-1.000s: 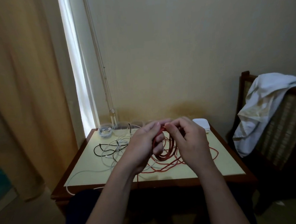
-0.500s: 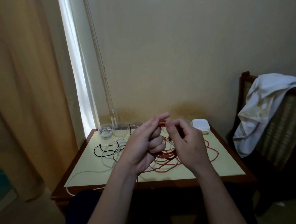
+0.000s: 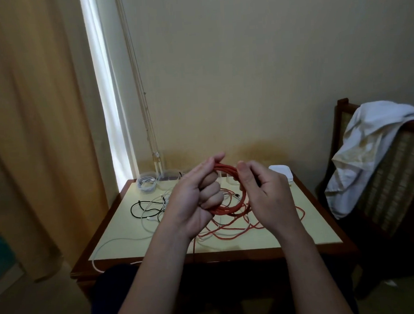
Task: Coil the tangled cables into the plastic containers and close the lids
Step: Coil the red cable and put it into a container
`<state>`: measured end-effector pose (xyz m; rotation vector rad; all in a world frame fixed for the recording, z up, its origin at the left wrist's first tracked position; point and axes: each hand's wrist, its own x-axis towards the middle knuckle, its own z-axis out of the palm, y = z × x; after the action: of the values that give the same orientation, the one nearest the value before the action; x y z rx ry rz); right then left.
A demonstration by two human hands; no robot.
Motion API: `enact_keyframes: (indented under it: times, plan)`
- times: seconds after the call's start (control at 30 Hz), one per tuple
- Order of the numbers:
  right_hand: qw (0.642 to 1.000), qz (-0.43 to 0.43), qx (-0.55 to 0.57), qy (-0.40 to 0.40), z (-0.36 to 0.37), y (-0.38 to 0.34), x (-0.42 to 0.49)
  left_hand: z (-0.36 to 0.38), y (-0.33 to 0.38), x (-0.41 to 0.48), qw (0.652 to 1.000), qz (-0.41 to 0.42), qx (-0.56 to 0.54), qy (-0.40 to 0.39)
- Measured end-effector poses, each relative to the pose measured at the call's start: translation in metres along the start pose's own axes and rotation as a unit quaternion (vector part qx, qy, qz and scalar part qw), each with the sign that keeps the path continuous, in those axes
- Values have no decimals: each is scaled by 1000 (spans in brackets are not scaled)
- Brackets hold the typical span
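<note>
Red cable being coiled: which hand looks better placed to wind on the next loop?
Probably the right hand. It pinches the thin red cable at the coil's top, with the loose tangle on the yellow-topped table below it. The left hand is curled round the finished loops, anchoring them.

A small table (image 3: 290, 234) with a dark wooden frame and a pale yellow top is set against the wall. At its far left corner a clear container (image 3: 147, 184) is seen with a white cable coiled inside, and a second clear container (image 3: 170, 181) is placed just beside it. A stack of white lids (image 3: 280, 171) is kept at the far right edge. A black cable (image 3: 141, 205) is tangled with white cables (image 3: 151, 216) on the left half, one strand being draped over the near edge. Loose loops of a red cable (image 3: 230, 230) are spread across the middle and right.
</note>
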<state>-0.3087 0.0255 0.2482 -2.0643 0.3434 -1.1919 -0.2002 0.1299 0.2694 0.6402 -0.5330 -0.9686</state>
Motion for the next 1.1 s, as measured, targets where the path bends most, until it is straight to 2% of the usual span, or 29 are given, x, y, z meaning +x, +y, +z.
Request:
enact_keyframes:
  times: [0.17,0.4,0.57,0.63,0.73,0.83,0.97,1.03,1.1]
  plan:
    - [1000,-8,-8,7,-6,0,3,-2,17,-3,994,-9,-106,-32]
    - [999,33,-25,2,-7,25,-3,-18,38,-5,981,39,-187,-24]
    - [991,122,-50,-13,-12,59,-13,-41,62,-5,953,102,-284,-17]
    - [986,151,-62,-18,-13,67,-20,-49,71,-6,951,133,-279,3]
    - [986,145,-75,-32,-11,71,-23,-48,70,-3,957,191,-191,102]
    - [977,129,-139,-97,-12,73,-17,-42,58,5,953,238,-57,176]
    - [962,121,-139,-200,-14,60,-13,-34,38,9,943,237,153,177]
    - [963,104,-116,-218,-13,47,-12,-28,24,8,924,205,281,157]
    - [972,86,-84,-203,-13,35,-10,-25,9,8,901,162,382,129]
